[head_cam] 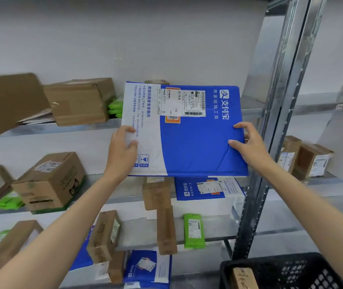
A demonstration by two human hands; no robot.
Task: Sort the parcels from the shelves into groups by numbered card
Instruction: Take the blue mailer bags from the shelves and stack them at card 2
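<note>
I hold a large flat blue-and-white parcel [195,142] with a shipping label in front of the upper shelf. My left hand [122,149] grips its white left edge, thumb on top. My right hand [247,147] grips its blue right edge, thumb and forefinger on its face. Both arms reach up from below. No numbered card is visible.
Metal shelves [112,124] carry brown cardboard boxes [51,182], green packets [193,230] and more blue-and-white parcels [206,188]. A steel upright [270,126] stands at the right. A black plastic crate [281,272] with a brown box inside sits at the lower right.
</note>
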